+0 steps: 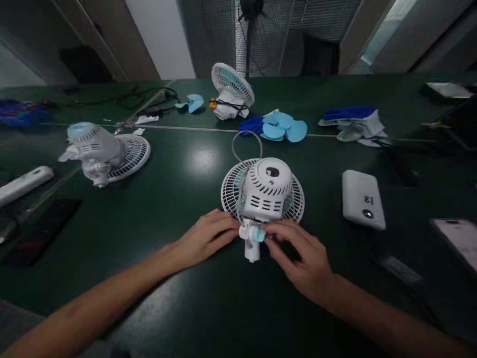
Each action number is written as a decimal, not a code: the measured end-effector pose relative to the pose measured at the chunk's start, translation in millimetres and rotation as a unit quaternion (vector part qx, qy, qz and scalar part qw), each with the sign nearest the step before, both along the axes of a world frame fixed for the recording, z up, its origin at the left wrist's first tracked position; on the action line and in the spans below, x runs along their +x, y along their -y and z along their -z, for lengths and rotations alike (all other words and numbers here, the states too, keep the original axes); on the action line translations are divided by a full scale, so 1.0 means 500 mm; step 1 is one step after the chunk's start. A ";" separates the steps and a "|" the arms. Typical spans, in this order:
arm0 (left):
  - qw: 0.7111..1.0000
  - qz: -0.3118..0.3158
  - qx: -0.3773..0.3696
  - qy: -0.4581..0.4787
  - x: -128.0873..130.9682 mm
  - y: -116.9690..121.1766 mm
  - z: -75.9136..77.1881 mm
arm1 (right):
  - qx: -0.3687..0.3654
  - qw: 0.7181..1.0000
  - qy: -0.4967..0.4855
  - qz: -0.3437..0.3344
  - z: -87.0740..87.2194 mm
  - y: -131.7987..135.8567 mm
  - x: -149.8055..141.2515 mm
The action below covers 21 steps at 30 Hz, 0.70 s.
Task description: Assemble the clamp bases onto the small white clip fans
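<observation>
A small white fan (269,186) lies face down on the green table, its round grille (231,191) underneath and its motor housing up. The white neck (252,251) points toward me, with a light blue knob (258,233) on its joint. My right hand (301,256) pinches this knob between thumb and fingers. From the other side, my left hand (208,233) has its fingertips closed at the neck joint, steadying its left edge; its fingertips are partly hidden there. A thin pale cord (247,133) loops up behind the housing.
Another white fan (100,151) lies to the left, and a third fan (231,94) stands at the back. Light blue fan blades (283,127), gloves (354,123), a white power bank (362,200) and a phone (456,241) also lie on the table (167,174).
</observation>
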State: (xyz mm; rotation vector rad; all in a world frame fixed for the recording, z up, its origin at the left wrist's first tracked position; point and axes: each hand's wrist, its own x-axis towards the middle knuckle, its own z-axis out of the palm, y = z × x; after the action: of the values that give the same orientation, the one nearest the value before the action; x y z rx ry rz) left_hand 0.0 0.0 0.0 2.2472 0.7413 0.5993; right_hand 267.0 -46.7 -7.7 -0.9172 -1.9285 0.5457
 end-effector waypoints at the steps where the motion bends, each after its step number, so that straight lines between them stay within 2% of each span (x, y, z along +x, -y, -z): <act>1: 1.000 0.001 0.002 0.002 0.002 -0.001 0.000 | -0.003 1.000 -0.002 0.002 -0.001 -0.002 -0.001; 11: 1.000 0.006 -0.002 -0.001 0.004 -0.004 -0.002 | -0.024 1.000 -0.010 -0.003 -0.004 -0.005 0.000; 21: 1.000 0.007 0.003 -0.014 0.000 -0.004 0.003 | 0.013 1.000 -0.011 -0.016 -0.008 -0.003 0.002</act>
State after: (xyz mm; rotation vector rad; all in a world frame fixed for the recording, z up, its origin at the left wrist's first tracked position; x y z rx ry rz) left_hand 0.0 2.1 -1.3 2.2683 0.7380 0.5641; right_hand 267.8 -45.4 -3.7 -0.8624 -1.9290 0.5464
